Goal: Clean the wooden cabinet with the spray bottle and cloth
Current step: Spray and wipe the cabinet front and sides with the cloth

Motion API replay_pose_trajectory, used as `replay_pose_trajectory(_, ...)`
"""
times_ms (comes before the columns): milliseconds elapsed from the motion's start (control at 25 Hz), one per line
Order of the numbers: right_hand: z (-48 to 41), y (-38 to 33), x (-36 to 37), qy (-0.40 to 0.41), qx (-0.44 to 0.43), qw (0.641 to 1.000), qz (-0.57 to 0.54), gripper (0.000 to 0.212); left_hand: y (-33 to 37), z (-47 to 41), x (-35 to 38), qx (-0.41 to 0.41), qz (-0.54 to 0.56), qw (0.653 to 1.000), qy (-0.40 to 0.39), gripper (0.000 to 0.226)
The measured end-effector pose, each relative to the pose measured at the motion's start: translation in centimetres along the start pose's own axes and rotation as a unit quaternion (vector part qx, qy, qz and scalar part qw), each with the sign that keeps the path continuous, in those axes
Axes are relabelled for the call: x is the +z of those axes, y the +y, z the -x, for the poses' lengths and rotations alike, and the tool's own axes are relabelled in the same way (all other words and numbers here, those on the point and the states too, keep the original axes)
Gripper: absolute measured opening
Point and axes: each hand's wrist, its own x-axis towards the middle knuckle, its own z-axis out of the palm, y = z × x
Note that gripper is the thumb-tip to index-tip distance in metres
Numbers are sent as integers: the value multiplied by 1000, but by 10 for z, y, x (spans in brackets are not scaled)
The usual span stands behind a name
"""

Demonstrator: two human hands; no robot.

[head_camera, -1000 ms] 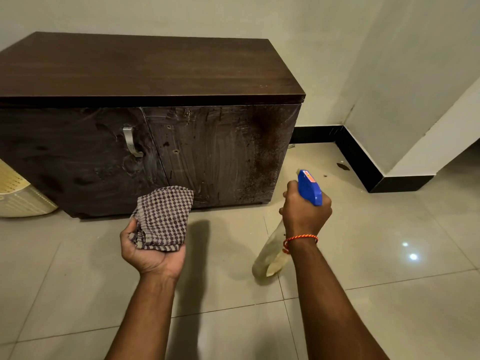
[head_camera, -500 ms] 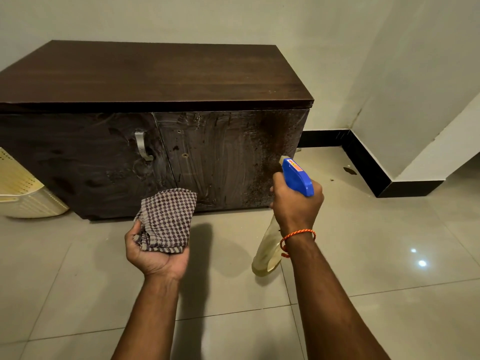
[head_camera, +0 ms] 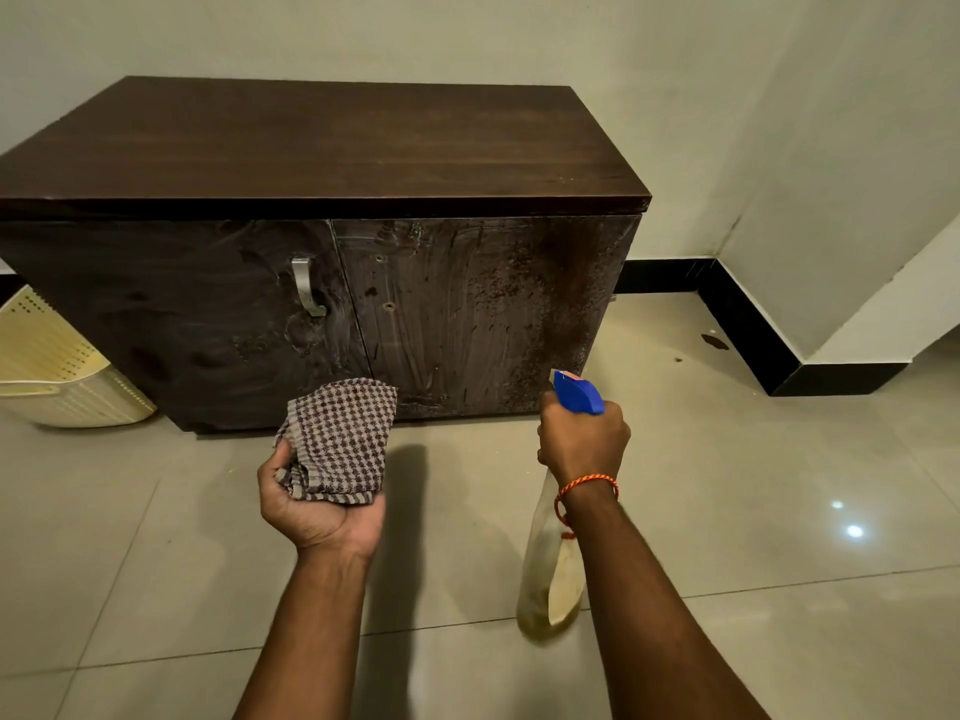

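The glossy tiled floor [head_camera: 779, 511] carries the wooden cabinet [head_camera: 332, 148], a cream perforated basket [head_camera: 57, 376] lying tipped just left of it, and a dark stain [head_camera: 715, 341] to its right.

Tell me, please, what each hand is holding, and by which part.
The left hand holds the checked cloth, bunched at its lower end in the palm. The right hand grips the spray bottle round its neck, under the blue spray head.

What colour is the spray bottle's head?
Blue, with a small orange label on top; the spray head shows best in the head view, above the right hand.
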Motion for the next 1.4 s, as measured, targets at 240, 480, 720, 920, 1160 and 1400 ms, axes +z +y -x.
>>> replay_pose_trajectory(240,-1,26,2,-13,33,999,32,26,-2,-1,-1,6,-4,1000,10,58)
replay_pose_trajectory(480,1,25,-2,-4,-1,1000,-14,22,-10,1,-4,4,-20,1000,11,53)
replay_pose_trajectory(720,1,4,-10,-12,-93,993,-66,23,-19,3,1,25,-30,999,7,55)
replay_pose_trajectory(920,-1,-13,-28,3,-130,981,-147,15,-32,10,45,199,-51,979,10,37)
replay_pose_trajectory(1160,-15,-20,-59,33,-152,976,-154,13,-85,6,117,408,-375,821,-135,67)
replay_pose_trajectory(1400,-32,-8,-75,50,-153,976,-144,19,-127,-60,160,566,-646,423,-290,88)
